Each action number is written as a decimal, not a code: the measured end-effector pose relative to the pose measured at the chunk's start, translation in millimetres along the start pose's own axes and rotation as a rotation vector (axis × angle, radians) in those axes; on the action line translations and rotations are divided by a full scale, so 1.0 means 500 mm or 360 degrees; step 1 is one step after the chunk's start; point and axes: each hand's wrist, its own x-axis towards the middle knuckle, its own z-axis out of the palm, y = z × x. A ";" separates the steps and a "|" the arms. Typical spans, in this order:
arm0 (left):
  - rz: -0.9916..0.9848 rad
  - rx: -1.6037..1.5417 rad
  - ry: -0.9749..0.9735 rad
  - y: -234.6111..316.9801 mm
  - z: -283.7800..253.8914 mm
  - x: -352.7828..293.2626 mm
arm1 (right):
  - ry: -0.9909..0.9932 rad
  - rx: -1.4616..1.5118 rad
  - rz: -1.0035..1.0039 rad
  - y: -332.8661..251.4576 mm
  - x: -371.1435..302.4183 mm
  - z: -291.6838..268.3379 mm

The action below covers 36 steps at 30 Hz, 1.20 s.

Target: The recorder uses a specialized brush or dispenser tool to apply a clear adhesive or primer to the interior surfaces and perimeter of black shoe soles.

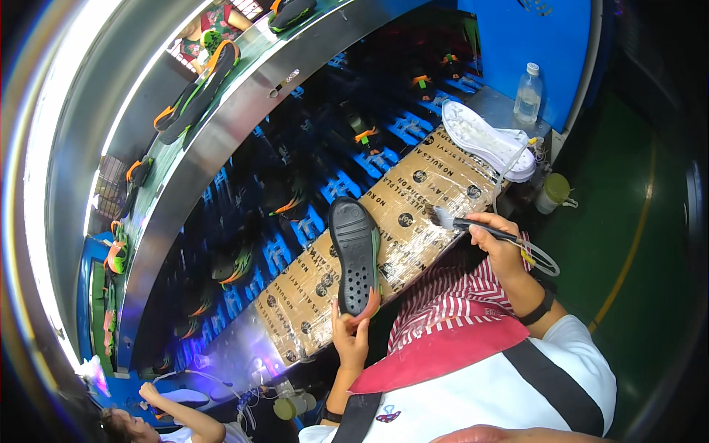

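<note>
Two bare hands are at work around a black shoe sole (354,247) with a green and orange edge, which lies over the cardboard-covered table (306,284), its heel end toward the person. At the sole's heel, the left hand (350,345) grips the orange rim between thumb and fingers. Well to the right of the sole, the right hand (496,242) is closed around the dark handle of a brush (467,224); its bristles point toward the sole but stay apart from it. A pale hose (545,263) loops beside that hand, to the sole's right.

Farther off to the upper right of the sole, a white shoe sole (484,142) rests at the table's far end, near a clear plastic bottle (528,94). Several blue brackets (343,187) stand just beyond the black sole. To its upper left curves a metal-edged ledge (247,103) bearing similar black soles (203,92). Well to its lower left, a co-worker's hand (150,391) is raised near a pale sole (185,397); its grip is unclear.
</note>
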 end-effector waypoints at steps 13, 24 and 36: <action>0.1112 0.0672 0.0980 0.366 -0.203 0.472 | -0.0035 0.0027 0.0057 0.008 -0.013 -0.012; 0.0393 0.0497 0.0662 0.453 -0.307 0.835 | -0.0008 -0.0132 0.0019 0.027 -0.032 -0.033; 0.0068 0.1111 0.1083 0.507 -0.132 0.799 | -0.0204 -0.0012 0.0063 0.030 -0.029 0.004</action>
